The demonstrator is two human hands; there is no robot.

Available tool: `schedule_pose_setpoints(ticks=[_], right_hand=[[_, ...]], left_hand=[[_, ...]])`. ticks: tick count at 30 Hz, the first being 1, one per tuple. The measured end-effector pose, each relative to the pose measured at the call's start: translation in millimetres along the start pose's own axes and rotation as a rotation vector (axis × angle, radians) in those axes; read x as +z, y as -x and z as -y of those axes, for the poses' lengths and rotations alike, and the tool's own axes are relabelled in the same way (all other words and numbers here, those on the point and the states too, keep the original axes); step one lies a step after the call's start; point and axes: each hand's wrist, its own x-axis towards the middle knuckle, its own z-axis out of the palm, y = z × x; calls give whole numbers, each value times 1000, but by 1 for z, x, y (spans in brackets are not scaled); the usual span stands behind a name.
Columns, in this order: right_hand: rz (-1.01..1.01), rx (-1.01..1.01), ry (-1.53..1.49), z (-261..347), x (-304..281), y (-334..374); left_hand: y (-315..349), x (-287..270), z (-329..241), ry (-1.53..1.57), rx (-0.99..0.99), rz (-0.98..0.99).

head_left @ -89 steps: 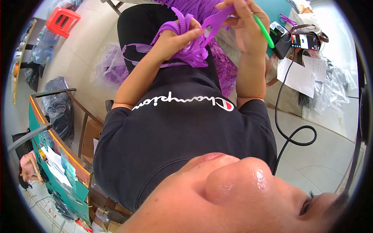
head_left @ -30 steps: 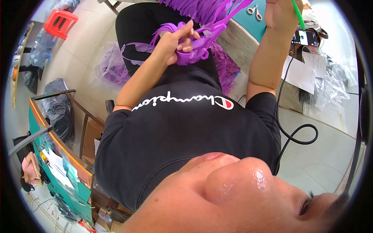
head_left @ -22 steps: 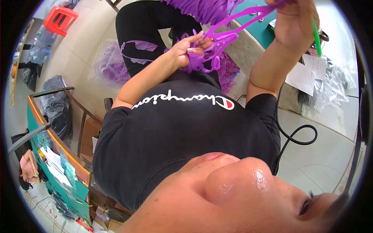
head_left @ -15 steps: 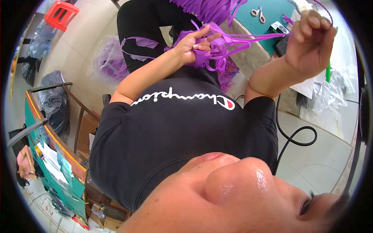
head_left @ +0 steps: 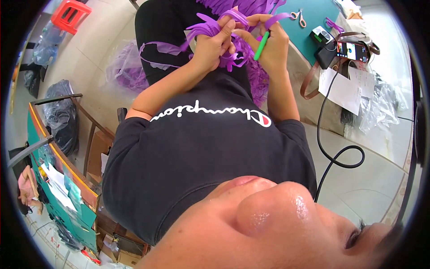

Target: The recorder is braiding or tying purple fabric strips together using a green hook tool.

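Observation:
Above my lap, my left hand (head_left: 216, 47) is closed round a bunch of purple ribbon strips (head_left: 204, 29). Loops of them stick out past the fingers and over the thumb. Close by on the right, my right hand (head_left: 274, 44) has its fingers curled, with a slim green-handled tool (head_left: 261, 46) held against the palm; its working end is hidden. One purple strip passes over the fingers of that hand. More loose purple strips (head_left: 233, 58) hang below and between the two hands.
A green-topped table (head_left: 295, 33) bears purple strips (head_left: 237, 10), scissors (head_left: 303, 20), a phone (head_left: 353, 51), papers (head_left: 340, 89) and clear plastic (head_left: 380, 103). A black cable (head_left: 329, 154) loops at the right. Purple pieces fill a plastic bag (head_left: 127, 71); a red stool (head_left: 70, 16) stands far left.
My right hand has come from the far right back beside my left. The strips stretched between them are now slack and bunched. The green tool shows more fully; the phone is uncovered.

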Motion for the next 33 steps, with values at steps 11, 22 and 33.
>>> schedule_pose_setpoints(ticks=[11,22,33], right_hand=[[92,236,-144,-4,-11,-1],[130,243,-110,-10,-2,7],[-517,225,-885,-34,-64,-3]], left_hand=[[2,-12,15,-142,-1,44],[4,-12,13,-85,97,-47],[-39,-91,15,442,-78,-371]])
